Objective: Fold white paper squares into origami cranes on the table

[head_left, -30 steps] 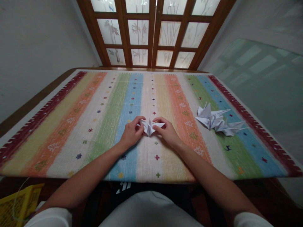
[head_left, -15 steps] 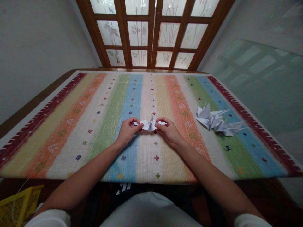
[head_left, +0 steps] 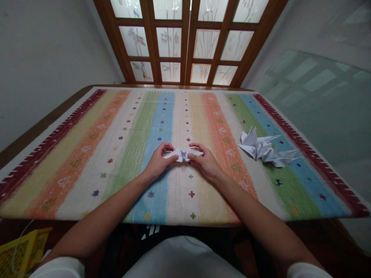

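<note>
A small white folded paper figure [head_left: 182, 155] lies just above the striped cloth [head_left: 116, 154] at the middle of the table. My left hand [head_left: 158, 162] pinches its left wing between thumb and fingers. My right hand [head_left: 204, 160] pinches the right wing the same way. Both wings are spread out sideways, nearly flat. Both forearms reach in from the near edge.
Two or three finished white paper cranes [head_left: 262, 148] lie in a cluster on the cloth to the right. A wooden-framed window [head_left: 185, 42] stands behind the table's far edge. A yellow crate [head_left: 20, 253] sits on the floor at lower left.
The paper's wings have been pulled apart and lowered; the middle point that stood up a second ago now sits flatter. Both hands stay pinched on the wings.
</note>
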`<state>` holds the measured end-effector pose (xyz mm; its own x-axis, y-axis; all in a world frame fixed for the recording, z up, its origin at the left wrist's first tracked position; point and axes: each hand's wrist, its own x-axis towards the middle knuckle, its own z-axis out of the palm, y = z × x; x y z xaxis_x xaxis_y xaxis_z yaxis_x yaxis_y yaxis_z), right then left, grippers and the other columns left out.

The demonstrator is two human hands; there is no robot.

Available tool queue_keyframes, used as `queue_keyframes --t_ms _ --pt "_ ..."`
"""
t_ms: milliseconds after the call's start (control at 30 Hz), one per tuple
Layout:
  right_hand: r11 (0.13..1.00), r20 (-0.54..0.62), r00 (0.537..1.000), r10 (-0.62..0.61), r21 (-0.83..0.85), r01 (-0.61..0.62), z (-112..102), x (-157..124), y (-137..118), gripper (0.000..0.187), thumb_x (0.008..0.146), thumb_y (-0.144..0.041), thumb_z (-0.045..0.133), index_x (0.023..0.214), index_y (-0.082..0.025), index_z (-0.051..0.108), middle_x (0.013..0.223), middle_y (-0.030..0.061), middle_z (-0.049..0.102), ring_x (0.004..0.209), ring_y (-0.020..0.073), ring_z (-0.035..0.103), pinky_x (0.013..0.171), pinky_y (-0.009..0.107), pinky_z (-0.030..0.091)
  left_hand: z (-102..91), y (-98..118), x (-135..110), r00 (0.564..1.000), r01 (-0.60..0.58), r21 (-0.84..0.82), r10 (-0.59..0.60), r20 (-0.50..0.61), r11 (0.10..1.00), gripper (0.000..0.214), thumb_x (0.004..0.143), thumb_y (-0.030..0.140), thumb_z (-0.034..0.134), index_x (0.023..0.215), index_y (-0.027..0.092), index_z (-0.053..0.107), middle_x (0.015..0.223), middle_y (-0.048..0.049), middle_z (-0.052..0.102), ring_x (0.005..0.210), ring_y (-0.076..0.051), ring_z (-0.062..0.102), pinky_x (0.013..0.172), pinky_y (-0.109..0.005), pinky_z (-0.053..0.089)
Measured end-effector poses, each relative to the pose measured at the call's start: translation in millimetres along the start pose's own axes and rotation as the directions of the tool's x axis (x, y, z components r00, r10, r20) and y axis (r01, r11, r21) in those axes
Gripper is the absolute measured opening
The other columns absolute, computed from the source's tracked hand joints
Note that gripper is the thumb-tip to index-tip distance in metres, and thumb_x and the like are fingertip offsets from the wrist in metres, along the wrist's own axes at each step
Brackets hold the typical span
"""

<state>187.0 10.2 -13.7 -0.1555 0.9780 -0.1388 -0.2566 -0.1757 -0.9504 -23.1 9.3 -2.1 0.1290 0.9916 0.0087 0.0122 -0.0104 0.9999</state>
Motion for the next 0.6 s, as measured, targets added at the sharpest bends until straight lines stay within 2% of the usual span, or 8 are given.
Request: queue_keyframes --t_ms 133,267,467,600 --pt "0.998 0.045 0.998 -0.034 -0.053 0.036 2.1 -1.0 0.5 0.050 0.064 -0.029 0.093 0.109 -0.025 0.072 0.100 0.0008 0.070 0.088 0.0166 0.069 0.082 0.031 0.055 0.0 0.6 -0.5 0.996 0.002 0.019 -0.003 0.088 1.000 0.033 0.078 0.039 0.084 0.092 0.020 0.061 0.088 0.0007 0.062 0.079 -0.014 0.060 0.071 -0.023 0.048" --pt "0.993 0.041 0.998 -0.043 -0.105 0.047 4.0 -3.0 0.3 0.045 0.067 -0.033 0.091 0.108 -0.024 0.073 0.098 0.0015 0.070 0.082 0.0167 0.068 0.076 0.030 0.053 0.2 -0.2 -0.6 0.987 0.030 -0.045 -0.023 0.161 0.999 0.036 0.078 0.038 0.086 0.092 0.020 0.059 0.083 0.0024 0.062 0.074 -0.012 0.060 0.069 -0.023 0.047" --pt "0.999 0.019 1.000 -0.025 -0.032 0.025 3.0 -2.5 -3.4 0.049 0.067 -0.038 0.093 0.109 -0.024 0.071 0.087 -0.0012 0.071 0.077 0.0158 0.065 0.073 0.028 0.053 0.2 1.1 -0.8 0.994 0.047 -0.074 -0.039 0.106 0.996 0.042 0.073 0.032 0.089 0.103 0.020 0.062 0.097 -0.0020 0.068 0.085 -0.016 0.069 0.075 -0.026 0.057" --pt "0.999 -0.019 1.000 0.015 0.052 -0.014 -1.2 0.6 -3.4 0.052 0.069 -0.047 0.094 0.109 -0.025 0.069 0.084 -0.0014 0.071 0.072 0.0149 0.065 0.068 0.028 0.056 -2.0 -1.1 2.6 0.995 0.091 -0.162 -0.081 0.065 0.983 0.049 0.073 0.034 0.088 0.109 0.022 0.059 0.096 -0.0001 0.069 0.080 -0.015 0.071 0.073 -0.026 0.059"
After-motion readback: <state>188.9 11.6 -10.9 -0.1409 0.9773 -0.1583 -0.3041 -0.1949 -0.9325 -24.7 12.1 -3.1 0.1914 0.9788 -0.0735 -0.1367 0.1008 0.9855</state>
